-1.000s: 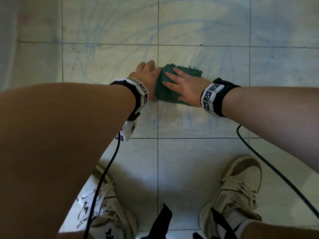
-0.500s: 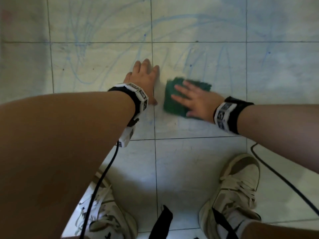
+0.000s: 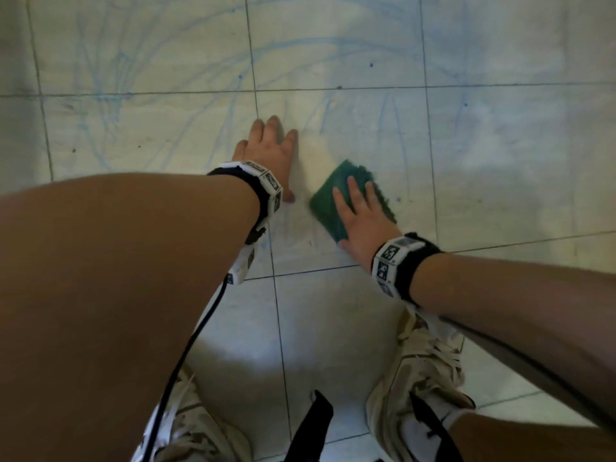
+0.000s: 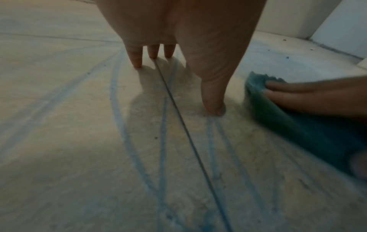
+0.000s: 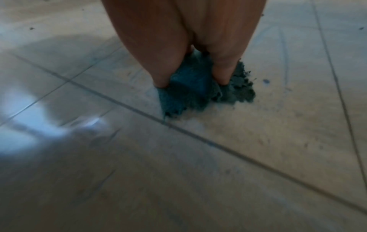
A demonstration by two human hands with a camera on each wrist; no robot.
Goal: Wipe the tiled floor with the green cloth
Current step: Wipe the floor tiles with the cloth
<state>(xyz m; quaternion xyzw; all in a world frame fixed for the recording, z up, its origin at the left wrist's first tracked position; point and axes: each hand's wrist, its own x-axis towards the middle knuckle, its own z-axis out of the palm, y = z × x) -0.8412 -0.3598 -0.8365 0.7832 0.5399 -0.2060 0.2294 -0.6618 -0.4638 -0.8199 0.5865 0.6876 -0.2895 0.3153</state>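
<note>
Pale square tiles of the tiled floor (image 3: 333,328) fill the head view, crossed by dark grout lines and scribbled with faint blue marks. At its middle the left hand (image 3: 266,155) lies flat on a tile, fingers (image 3: 275,125) straight and together. Just to their right, apart from them, the right hand (image 3: 363,221) presses flat on the green cloth (image 3: 328,201), its fingers straight and spread over the folded pad. Both wrists wear black bands with white marker blocks, a black cable (image 3: 200,328) hangs from the left one, and two beige laced sneakers (image 3: 426,378) stand near the bottom edge

From the left wrist, that hand's fingertips (image 4: 137,61) and thumb rest on the floor beside a grout line (image 4: 188,133) and blue marks (image 4: 119,109); right of the thumb, the green cloth (image 4: 298,130) lies blurred under the other hand's straight fingers (image 4: 288,94)

From the right wrist, two extended fingers (image 5: 160,73) press into the fringed green cloth (image 5: 190,87), which sits on the tile just past a grout line
</note>
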